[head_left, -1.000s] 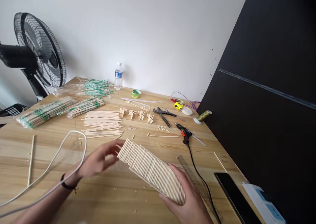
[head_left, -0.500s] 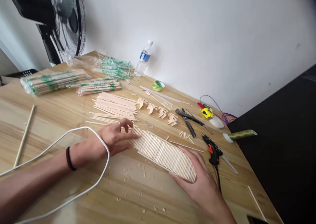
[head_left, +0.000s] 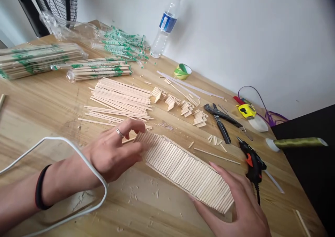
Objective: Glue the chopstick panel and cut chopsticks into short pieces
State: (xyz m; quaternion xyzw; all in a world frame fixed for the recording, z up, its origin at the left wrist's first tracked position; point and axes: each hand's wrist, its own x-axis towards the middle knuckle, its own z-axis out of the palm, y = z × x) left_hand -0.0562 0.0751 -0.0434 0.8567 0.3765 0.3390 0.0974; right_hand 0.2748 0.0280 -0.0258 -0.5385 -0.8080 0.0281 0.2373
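Note:
A long panel of short wooden sticks [head_left: 188, 169], laid side by side with thin strips along its long edges, slants across the middle of the table. My right hand [head_left: 235, 205] grips its near right end, thumb on the lower edge and fingers on the far edge. At the other end is my left hand [head_left: 117, 150], wearing a ring and a black wristband. Its fingers are bent around the panel's left end, and the index fingertip is blurred over the sticks. Whatever lies beneath the panel is hidden.
Loose sticks [head_left: 123, 97], stepped stick pieces [head_left: 171, 102], pliers [head_left: 220, 120], a glue gun [head_left: 252, 160] and a tape measure [head_left: 246, 111] surround the panel. Wrapped chopstick bundles [head_left: 39, 59] and a bottle [head_left: 167, 22] stand farther back. A white cable [head_left: 86, 160] crosses my left forearm.
The view has come closer and shifted. My left index finger, stretched out over the panel before, is now more bent at its left end. My right hand keeps its grip.

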